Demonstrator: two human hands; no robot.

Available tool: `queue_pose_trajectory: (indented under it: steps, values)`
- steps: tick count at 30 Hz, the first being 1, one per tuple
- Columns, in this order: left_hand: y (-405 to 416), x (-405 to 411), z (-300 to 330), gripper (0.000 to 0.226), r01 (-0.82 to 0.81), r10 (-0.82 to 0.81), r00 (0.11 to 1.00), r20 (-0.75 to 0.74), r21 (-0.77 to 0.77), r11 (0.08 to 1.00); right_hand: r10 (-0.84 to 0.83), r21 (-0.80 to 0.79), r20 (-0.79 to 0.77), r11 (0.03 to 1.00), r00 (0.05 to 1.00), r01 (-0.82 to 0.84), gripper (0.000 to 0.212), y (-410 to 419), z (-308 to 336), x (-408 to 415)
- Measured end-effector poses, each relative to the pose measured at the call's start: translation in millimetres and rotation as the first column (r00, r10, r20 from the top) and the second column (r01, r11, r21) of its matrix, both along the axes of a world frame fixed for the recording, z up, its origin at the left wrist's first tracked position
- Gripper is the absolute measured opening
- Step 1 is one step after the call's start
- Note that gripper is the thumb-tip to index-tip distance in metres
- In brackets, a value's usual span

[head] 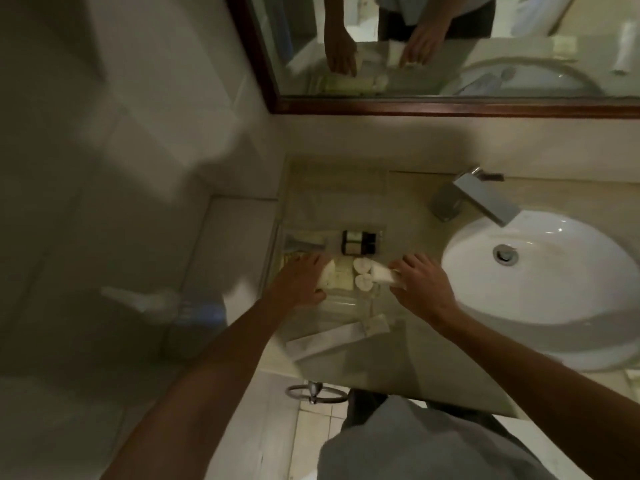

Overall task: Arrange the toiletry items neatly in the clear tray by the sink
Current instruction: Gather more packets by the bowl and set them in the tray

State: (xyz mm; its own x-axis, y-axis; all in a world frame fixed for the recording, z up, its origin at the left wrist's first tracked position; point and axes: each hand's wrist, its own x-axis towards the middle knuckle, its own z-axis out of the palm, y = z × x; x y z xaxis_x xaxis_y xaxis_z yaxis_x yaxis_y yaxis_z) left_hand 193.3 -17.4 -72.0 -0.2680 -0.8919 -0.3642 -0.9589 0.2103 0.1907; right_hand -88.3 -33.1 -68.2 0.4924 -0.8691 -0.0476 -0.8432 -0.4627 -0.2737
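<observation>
The clear tray [346, 299] lies on the counter left of the sink [540, 289]. Inside it stand two dark small bottles [358, 242], with pale soap bars [341, 275] and two round white caps [363, 271] nearer me. My left hand [303, 282] rests on the tray's left side, its fingers over a white packet [327, 277]. My right hand [420, 280] grips a white tube or packet [384, 273] at the tray's right edge. A long white sachet [341, 336] lies on the counter in front of the tray.
A chrome tap [474, 197] stands behind the white basin. A framed mirror [433, 105] runs along the wall above. A blurred pale bottle [152, 299] sits low on the left. A towel ring [315, 393] hangs under the counter edge.
</observation>
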Motion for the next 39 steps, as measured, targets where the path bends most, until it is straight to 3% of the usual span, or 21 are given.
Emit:
queue_pose_trajectory:
  steps: [5, 10, 16, 19, 22, 24, 26, 29, 34, 39]
  values:
    - [-5.9, 20.2, -11.0, 0.079, 0.009, -0.011, 0.999, -0.034, -0.063, 0.998, -0.049, 0.008, -0.001, 0.999, 0.999, 0.049, 0.038, 6.4, 1.1, 8.6]
    - [-15.3, -12.1, -12.4, 0.078, 0.157, -0.166, 0.983, -0.081, -0.107, 0.982, -0.116, 0.042, -0.038, 0.992, 0.992, 0.118, 0.044, 5.6, 0.3, 4.4]
    - [-17.4, -10.9, -23.2, 0.113, 0.176, -0.184, 0.978, -0.096, -0.085, 0.981, -0.161, 0.0, -0.035, 0.987, 0.986, 0.161, 0.045, -2.8, 6.6, 19.5]
    - [-9.8, 14.2, -23.2, 0.104, 0.06, -0.081, 0.99, -0.114, -0.177, 0.982, -0.091, -0.047, -0.013, 0.995, 0.996, 0.09, 0.046, -18.9, 10.4, 57.9]
    - [4.8, 38.4, -26.0, 0.094, -0.265, 0.215, 0.951, -0.22, -0.231, 0.936, 0.013, -0.047, -0.027, 0.999, 1.0, -0.014, 0.045, -39.7, 9.5, 110.7]
    - [12.1, 50.2, -26.6, 0.092, -0.417, 0.372, 0.903, -0.216, -0.234, 0.878, 0.042, -0.005, -0.081, 0.999, 0.996, -0.042, 0.056, -53.0, 4.5, 137.1]
    - [13.1, 55.4, -26.3, 0.086, -0.45, 0.409, 0.892, -0.193, -0.273, 0.851, 0.02, 0.08, -0.131, 0.997, 0.991, -0.01, 0.076, -61.6, -0.2, 148.2]
    - [-0.1, 49.4, -22.3, 0.069, -0.404, 0.348, 0.911, -0.22, -0.317, 0.858, 0.027, 0.132, -0.115, 0.991, 0.993, -0.012, 0.092, -58.3, -4.6, 139.3]
    - [-35.5, 29.7, -36.6, 0.066, -0.163, 0.139, 0.984, -0.11, -0.254, 0.953, 0.001, 0.063, -0.076, 0.998, 0.997, 0.004, 0.069, -38.9, -11.5, 109.3]
    - [-51.7, 19.5, -45.4, 0.065, -0.192, 0.167, 0.974, -0.153, -0.167, 0.967, -0.038, 0.095, -0.053, 0.994, 0.998, 0.043, 0.06, -40.6, -18.9, 103.3]
